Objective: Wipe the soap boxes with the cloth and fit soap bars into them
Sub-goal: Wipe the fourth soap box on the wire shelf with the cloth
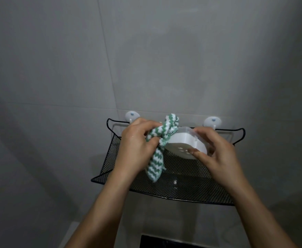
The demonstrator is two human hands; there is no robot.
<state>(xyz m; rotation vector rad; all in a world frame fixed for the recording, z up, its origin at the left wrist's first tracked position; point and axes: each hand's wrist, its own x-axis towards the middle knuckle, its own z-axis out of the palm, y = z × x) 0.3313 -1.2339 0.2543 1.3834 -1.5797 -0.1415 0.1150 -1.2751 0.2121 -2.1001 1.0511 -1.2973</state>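
My right hand (216, 154) grips a white soap box (184, 143), tilted so that its underside with small drain holes faces me, above a black mesh shelf. My left hand (137, 145) grips a green-and-white zigzag cloth (157, 151) bunched against the box's left end. One tail of the cloth hangs down below my left hand; another sticks up above the box. No soap bar is visible.
The black wire-mesh shelf (182, 183) hangs on a grey tiled wall from two white suction hooks (132, 116) (213, 121). A dark object (164, 241) shows at the bottom edge, below the shelf.
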